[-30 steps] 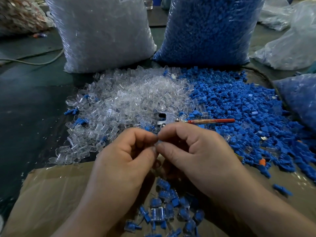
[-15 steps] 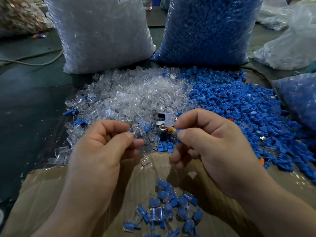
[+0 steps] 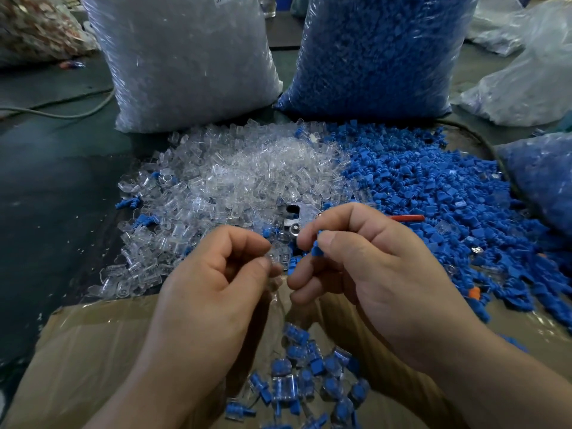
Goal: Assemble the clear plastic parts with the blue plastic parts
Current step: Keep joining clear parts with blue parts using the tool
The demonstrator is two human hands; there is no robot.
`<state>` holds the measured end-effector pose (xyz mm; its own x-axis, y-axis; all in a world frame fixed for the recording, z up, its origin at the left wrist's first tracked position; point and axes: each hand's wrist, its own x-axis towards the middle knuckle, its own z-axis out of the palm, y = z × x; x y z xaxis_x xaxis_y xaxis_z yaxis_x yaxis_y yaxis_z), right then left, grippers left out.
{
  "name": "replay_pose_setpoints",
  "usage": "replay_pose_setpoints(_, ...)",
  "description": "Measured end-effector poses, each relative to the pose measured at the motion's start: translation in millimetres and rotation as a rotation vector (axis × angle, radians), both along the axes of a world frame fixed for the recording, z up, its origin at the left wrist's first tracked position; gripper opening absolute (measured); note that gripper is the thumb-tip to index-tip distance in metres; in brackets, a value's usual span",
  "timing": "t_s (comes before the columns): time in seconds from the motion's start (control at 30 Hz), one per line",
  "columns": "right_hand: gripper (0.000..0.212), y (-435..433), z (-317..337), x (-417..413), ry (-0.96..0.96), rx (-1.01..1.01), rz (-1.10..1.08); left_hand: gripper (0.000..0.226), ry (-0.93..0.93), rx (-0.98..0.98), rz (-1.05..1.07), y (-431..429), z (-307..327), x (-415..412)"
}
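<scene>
A heap of clear plastic parts [image 3: 235, 178] lies left of a heap of blue plastic parts [image 3: 433, 187] on the table. My left hand [image 3: 216, 283] pinches a clear part [image 3: 274, 258] between thumb and forefinger. My right hand [image 3: 365, 264] pinches a blue part [image 3: 316, 247] between thumb and forefinger. The two parts are a small gap apart, above the near edge of the heaps. Below my hands, several joined clear-and-blue pieces [image 3: 303, 376] lie in a cardboard box [image 3: 93, 351].
A big bag of clear parts [image 3: 185, 57] and a big bag of blue parts [image 3: 380, 51] stand at the back. A metal tool with a red handle [image 3: 405, 217] lies between the heaps. More plastic bags [image 3: 526, 78] sit at the right; a cable [image 3: 62, 114] runs at the left.
My hands were pressed together a second ago, then parted and reached the heaps. Now each holds a fresh part, and they are nearer each other than half a second ago.
</scene>
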<state>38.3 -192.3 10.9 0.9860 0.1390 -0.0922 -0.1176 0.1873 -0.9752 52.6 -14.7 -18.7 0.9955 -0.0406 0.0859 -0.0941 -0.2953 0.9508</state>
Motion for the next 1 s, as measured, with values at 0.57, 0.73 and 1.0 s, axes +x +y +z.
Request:
replay_pose_setpoints(0.57, 0.012, 2.2, -5.3, -1.8, -0.528, -0.814, -0.081, 0.037, 0.170, -0.310, -0.115, -0.3, -0.4, 0.0)
replay_pose_setpoints(0.73, 0.018, 2.9, -4.1, -2.5, -0.581, -0.961, -0.027, 0.039, 0.165, -0.306, -0.102, -2.0, 4.4, -1.0)
replay_pose_setpoints(1.0, 0.015, 1.8, -3.5, -4.7, -0.619, -1.024, -0.042, 0.035, 0.264, -0.422, -0.171, -1.6, 7.8, -0.1)
